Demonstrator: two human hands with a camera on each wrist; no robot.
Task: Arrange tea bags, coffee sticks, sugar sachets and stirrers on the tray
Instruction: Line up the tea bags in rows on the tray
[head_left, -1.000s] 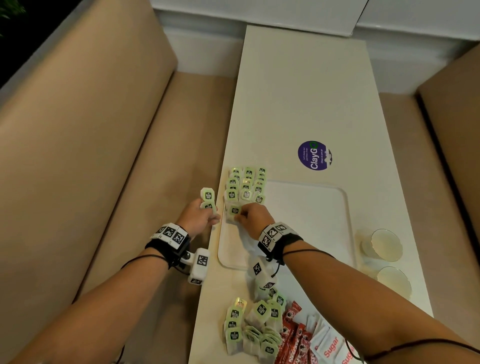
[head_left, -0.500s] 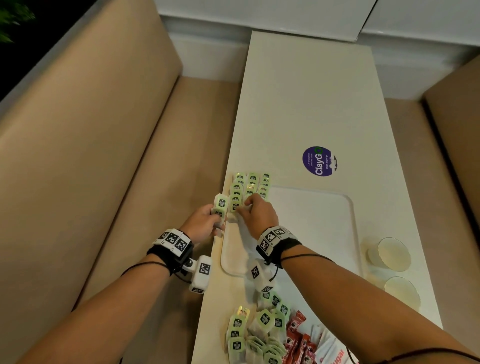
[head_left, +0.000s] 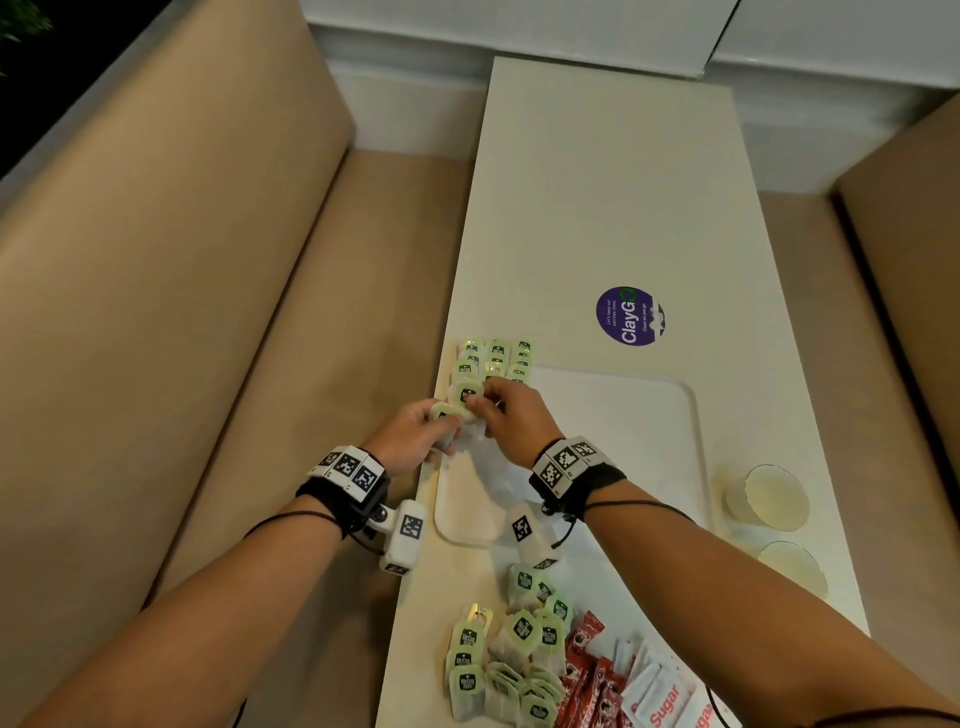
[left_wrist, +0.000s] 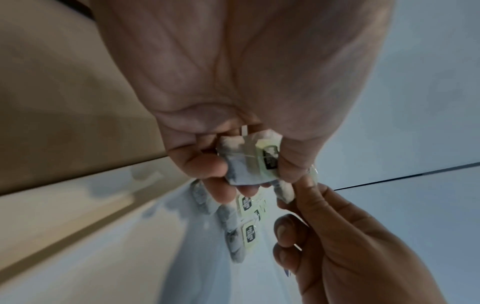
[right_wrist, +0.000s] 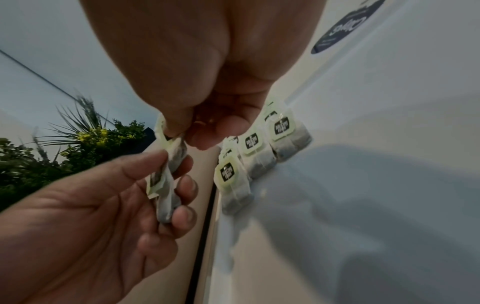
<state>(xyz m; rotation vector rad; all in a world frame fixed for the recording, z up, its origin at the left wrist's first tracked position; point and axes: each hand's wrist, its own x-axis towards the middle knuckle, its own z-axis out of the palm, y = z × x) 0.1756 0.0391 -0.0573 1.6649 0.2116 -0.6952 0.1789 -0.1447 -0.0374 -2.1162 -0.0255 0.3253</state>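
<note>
My left hand (head_left: 435, 427) grips a couple of green-tagged tea bags (left_wrist: 249, 162) just off the tray's left rim. My right hand (head_left: 479, 402) reaches across and pinches the upper tea bag (right_wrist: 174, 150) by its top, while the left fingers still hold the lower one (right_wrist: 163, 195). The white tray (head_left: 623, 441) lies across the table. Several tea bags (head_left: 496, 358) sit in neat rows at its far left corner, also seen in the right wrist view (right_wrist: 254, 148). Loose tea bags (head_left: 519, 649), red coffee sticks (head_left: 587, 670) and white sugar sachets (head_left: 660, 701) lie near the table's front edge.
Two paper cups (head_left: 774, 496) (head_left: 792, 571) lie on the table right of the tray. A purple round sticker (head_left: 630, 316) is beyond the tray. Beige bench seats (head_left: 234, 364) flank the narrow white table (head_left: 613, 182).
My left hand has moved right and up to the tray's edge with its tea bags. My right hand left the rows on the tray and now pinches a tea bag held by the left hand.
</note>
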